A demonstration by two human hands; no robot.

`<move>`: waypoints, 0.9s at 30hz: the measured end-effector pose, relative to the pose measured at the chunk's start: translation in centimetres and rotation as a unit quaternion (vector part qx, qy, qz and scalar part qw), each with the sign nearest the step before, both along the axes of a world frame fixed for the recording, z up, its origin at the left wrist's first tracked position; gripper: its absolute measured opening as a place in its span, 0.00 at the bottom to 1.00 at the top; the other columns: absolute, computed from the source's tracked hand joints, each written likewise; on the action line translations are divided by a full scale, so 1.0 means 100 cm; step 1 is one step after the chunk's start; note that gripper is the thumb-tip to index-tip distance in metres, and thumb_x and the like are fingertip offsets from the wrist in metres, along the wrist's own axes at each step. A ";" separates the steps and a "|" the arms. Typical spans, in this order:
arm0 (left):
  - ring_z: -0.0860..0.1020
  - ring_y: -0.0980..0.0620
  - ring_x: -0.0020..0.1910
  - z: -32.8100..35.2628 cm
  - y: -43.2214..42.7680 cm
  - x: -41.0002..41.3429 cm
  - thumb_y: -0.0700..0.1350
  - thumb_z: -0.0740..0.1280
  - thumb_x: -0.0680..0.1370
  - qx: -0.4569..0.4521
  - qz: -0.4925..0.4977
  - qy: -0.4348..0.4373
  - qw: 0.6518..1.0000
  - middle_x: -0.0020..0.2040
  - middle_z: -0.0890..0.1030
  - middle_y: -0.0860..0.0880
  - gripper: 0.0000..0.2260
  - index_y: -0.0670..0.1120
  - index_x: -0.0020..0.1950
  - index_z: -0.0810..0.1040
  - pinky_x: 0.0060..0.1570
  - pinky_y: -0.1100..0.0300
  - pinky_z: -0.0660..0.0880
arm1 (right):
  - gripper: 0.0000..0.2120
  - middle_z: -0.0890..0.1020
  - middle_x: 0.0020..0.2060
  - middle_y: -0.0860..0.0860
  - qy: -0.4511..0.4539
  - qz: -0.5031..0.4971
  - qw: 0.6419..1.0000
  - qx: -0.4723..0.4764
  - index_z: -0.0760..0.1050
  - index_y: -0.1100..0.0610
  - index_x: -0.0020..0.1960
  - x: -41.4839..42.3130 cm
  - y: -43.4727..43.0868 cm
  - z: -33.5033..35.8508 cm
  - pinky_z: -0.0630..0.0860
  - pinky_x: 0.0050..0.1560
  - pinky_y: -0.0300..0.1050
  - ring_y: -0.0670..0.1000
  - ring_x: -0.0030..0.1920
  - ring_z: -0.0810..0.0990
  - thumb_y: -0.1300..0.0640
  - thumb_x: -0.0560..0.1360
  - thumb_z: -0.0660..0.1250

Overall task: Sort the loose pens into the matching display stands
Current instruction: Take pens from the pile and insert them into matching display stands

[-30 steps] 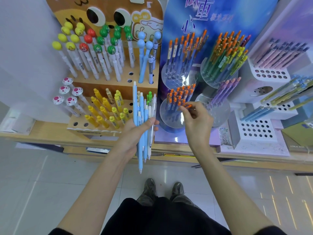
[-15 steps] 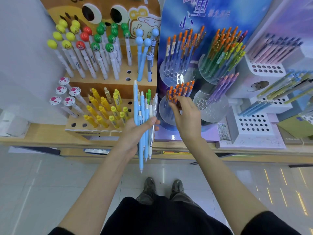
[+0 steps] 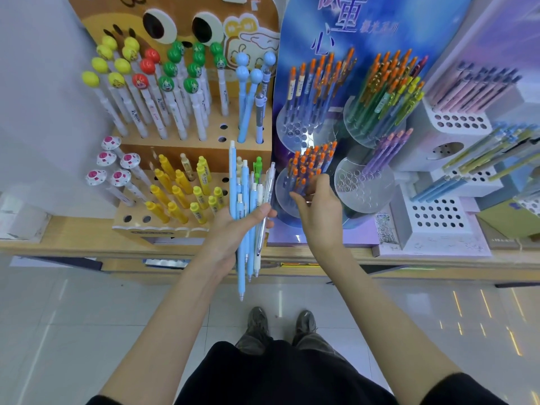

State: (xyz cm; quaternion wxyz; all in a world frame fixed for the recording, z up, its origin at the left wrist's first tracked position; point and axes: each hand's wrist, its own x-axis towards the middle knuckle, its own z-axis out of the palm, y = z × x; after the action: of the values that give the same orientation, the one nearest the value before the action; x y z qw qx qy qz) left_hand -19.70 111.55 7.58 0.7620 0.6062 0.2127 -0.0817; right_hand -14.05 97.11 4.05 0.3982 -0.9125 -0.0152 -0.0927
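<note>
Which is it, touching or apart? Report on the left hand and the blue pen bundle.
Touching. The head view shows the left hand gripping the blue pen bundle, with its thumb pressed across the barrels and no gap between them.
</note>
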 end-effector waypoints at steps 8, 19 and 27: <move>0.83 0.53 0.37 -0.002 -0.012 0.006 0.42 0.69 0.74 -0.014 -0.061 -0.017 0.998 0.39 0.85 0.50 0.05 0.46 0.50 0.79 0.39 0.63 0.78 | 0.08 0.77 0.37 0.50 0.273 0.031 0.889 0.366 0.76 0.58 0.45 -0.015 -0.004 0.050 0.73 0.32 0.41 0.49 0.36 0.74 0.53 0.77 0.66; 0.82 0.47 0.46 0.001 -0.067 0.026 0.46 0.71 0.73 0.019 -0.081 0.003 0.997 0.43 0.83 0.46 0.07 0.47 0.49 0.80 0.50 0.51 0.78 | 0.09 0.79 0.39 0.59 0.159 -0.025 0.899 0.407 0.76 0.68 0.50 -0.016 -0.084 0.059 0.78 0.43 0.41 0.52 0.38 0.78 0.63 0.79 0.61; 0.82 0.54 0.36 0.011 -0.157 0.049 0.41 0.67 0.76 0.004 -0.106 -0.026 0.994 0.39 0.85 0.49 0.02 0.45 0.48 0.78 0.35 0.62 0.78 | 0.03 0.79 0.40 0.61 0.112 -0.069 0.914 0.384 0.76 0.62 0.46 -0.001 -0.186 0.062 0.76 0.39 0.37 0.53 0.41 0.78 0.63 0.77 0.65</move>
State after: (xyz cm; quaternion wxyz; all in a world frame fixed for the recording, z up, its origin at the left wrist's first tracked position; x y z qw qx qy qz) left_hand -14.81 95.80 8.70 0.7518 0.6303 0.1280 -0.1454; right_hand -14.12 78.50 10.24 0.7096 -0.6925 0.1288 -0.0159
